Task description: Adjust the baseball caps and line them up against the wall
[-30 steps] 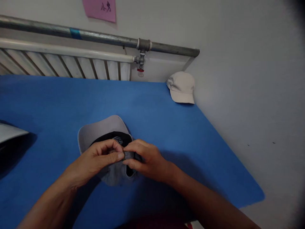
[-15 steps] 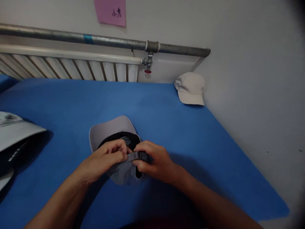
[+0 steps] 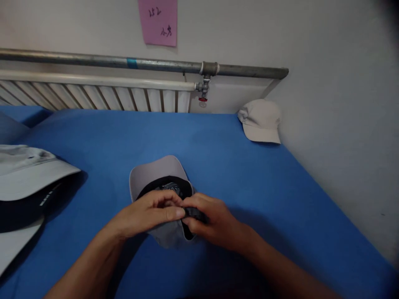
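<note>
My left hand (image 3: pixel 152 214) and right hand (image 3: pixel 216 218) pinch the strap (image 3: pixel 195 214) of the gray baseball cap (image 3: pixel 171 236), left of and nearer than the beige baseball cap (image 3: pixel 262 118), buckle now covered, so I judge strap handling unfinished.

Dim light, soft shadows on the blue tabletop (image 3: pixel 215 145), dark vignette at upper right

The one camera, worn on the person's head, looked forward and down across the blue worktop (image 3: pixel 124 128). The left hand (image 3: pixel 146 214) and right hand (image 3: pixel 215 220) lay close, low and near the middle of its view; the radiator (image 3: pixel 152 99), pipe (image 3: pixel 93 60) and wall (image 3: pixel 336 83) stood farther off, toward the top.
</note>
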Available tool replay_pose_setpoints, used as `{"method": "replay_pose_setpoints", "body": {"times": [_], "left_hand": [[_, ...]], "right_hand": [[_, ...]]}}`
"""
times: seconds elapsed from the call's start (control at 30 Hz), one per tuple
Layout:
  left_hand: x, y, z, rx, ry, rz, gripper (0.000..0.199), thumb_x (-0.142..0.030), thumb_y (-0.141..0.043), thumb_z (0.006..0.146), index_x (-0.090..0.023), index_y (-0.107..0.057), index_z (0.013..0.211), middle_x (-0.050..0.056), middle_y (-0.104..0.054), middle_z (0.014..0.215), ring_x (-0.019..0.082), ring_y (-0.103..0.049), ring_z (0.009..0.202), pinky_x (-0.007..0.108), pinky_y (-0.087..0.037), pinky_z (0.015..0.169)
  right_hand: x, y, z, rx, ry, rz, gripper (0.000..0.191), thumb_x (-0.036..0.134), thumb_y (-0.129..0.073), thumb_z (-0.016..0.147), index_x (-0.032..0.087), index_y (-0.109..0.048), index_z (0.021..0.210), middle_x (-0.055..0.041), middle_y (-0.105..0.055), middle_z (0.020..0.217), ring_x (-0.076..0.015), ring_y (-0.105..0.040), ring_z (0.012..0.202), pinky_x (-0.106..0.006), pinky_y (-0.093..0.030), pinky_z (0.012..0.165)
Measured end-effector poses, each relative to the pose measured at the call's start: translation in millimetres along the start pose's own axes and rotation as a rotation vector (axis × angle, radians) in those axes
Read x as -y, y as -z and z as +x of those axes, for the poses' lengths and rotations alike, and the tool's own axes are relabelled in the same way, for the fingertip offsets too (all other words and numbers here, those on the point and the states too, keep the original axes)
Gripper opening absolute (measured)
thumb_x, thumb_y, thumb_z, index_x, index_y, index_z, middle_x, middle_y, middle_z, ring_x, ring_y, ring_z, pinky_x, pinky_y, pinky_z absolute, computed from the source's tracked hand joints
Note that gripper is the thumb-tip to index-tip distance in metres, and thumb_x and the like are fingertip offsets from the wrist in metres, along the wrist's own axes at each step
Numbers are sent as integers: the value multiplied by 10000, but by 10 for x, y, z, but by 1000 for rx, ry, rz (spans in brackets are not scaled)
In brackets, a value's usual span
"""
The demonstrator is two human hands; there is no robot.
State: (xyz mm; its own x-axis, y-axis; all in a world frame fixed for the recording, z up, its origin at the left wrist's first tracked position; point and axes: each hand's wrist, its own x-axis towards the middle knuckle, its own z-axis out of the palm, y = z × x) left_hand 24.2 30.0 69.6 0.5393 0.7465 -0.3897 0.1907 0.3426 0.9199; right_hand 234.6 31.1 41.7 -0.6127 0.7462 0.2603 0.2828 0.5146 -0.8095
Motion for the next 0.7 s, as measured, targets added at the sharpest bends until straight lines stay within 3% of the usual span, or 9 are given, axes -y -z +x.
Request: {"method": "replay_pose_setpoints", "body": {"times": [0.13, 0.27, 0.37, 0.7], "left_hand": [[29, -22, 14, 1, -6, -31, 228, -392, -665, 828, -166, -636, 817, -45, -538, 663, 78, -440, 592, 220, -338, 567], [29, -19, 17, 13, -64, -89, 166, -331, -661, 842, -165, -648, 845, 8, -682, 786, 115, -578, 738, 258, -423, 713], [27, -22, 17, 38, -81, -155, 126, -265, -682, 822, -166, -637, 886, 21, -708, 844, 135, -630, 813, 275, -455, 769], [58, -44, 22, 36, -180, -218, 125, -176, -670, 831, -163, -638, 951, 33, -731, 880, 139, -669, 846, 268, -488, 792]], "right_hand": [[24, 24, 8, 23, -71, 138, 279, 158, -645, 798, 231, -636, 1067, -5, -683, 943, -140, -620, 838, -290, -489, 780], [70, 68, 28, 24, -251, 456, 245, 182, -607, 834, 228, -617, 1074, 12, -669, 862, -119, -621, 771, -268, -494, 715], [87, 69, 37, 44, -298, 624, 200, 186, -580, 851, 218, -607, 1046, 16, -666, 827, -112, -636, 754, -261, -493, 699], [54, 33, 37, -42, -343, 678, 86, 169, -529, 853, 201, -567, 923, 35, -622, 715, -95, -583, 669, -247, -446, 661]]}}
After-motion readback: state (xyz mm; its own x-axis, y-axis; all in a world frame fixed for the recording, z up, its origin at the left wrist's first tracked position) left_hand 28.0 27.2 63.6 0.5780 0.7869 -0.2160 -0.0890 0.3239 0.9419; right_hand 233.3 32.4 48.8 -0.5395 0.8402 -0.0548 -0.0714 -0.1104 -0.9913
